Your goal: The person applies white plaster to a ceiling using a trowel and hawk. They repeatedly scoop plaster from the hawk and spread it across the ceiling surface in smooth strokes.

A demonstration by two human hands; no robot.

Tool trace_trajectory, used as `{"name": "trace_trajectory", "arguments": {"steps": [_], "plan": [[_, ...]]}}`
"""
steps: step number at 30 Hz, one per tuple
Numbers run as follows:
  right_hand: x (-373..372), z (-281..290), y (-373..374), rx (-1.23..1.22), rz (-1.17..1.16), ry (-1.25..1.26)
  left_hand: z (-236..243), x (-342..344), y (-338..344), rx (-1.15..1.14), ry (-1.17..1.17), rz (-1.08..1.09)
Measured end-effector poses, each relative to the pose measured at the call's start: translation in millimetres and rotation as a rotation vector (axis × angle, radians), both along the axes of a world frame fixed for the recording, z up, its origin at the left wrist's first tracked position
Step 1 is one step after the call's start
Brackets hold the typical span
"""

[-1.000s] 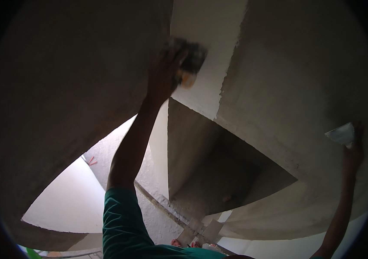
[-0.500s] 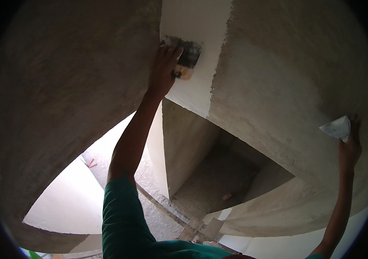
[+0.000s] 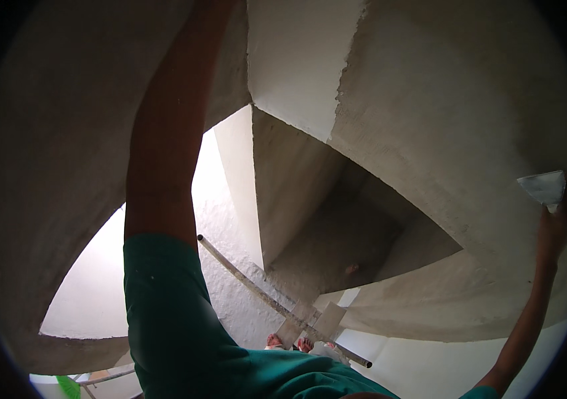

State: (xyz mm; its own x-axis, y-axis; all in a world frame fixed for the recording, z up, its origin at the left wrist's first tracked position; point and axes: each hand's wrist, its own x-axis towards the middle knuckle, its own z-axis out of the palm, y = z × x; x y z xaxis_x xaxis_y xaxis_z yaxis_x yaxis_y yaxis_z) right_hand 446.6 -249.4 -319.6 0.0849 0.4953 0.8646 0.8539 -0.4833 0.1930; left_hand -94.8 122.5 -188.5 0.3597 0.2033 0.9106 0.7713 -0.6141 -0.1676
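My left arm (image 3: 163,153) reaches straight up past the top edge, so my left hand and whatever it holds are out of the picture. Beside that arm runs a smooth white plastered strip (image 3: 296,66) with a ragged right border against the grey-brown wall surface (image 3: 423,126). At the far right my right hand (image 3: 554,229) is closed round the handle of a putty knife (image 3: 544,186). Its wide pale blade points upward, close in front of the grey surface; whether it touches cannot be made out.
Below me a long metal pole (image 3: 253,287) slants across the view. Bare feet (image 3: 304,344) stand by narrow boards (image 3: 328,320) beside it. Dark triangular recess walls (image 3: 296,179) open in the middle. A bright green object (image 3: 68,386) shows at the lower left.
My left hand, which was moving a wide dark-bladed spreader over the white strip, has gone up out of view. My right hand with the putty knife has shifted slightly right.
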Motion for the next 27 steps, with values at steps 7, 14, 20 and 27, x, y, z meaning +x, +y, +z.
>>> {"name": "trace_trajectory", "arguments": {"steps": [7, 14, 20, 27], "plan": [[4, 2, -7, -0.021, -0.075, -0.047, -92, 4, -10, 0.068, 0.046, 0.070], [47, 1, -15, -0.094, -0.130, -0.150, -195, -5, -20, 0.027, 0.025, 0.003], [37, 6, -14, -0.138, -0.185, -0.170, -298, -3, -32, -0.215, -0.067, 0.112], [44, 4, -16, -0.056, -0.077, -0.135, -358, -23, -76, -0.393, -0.034, 0.053]]}}
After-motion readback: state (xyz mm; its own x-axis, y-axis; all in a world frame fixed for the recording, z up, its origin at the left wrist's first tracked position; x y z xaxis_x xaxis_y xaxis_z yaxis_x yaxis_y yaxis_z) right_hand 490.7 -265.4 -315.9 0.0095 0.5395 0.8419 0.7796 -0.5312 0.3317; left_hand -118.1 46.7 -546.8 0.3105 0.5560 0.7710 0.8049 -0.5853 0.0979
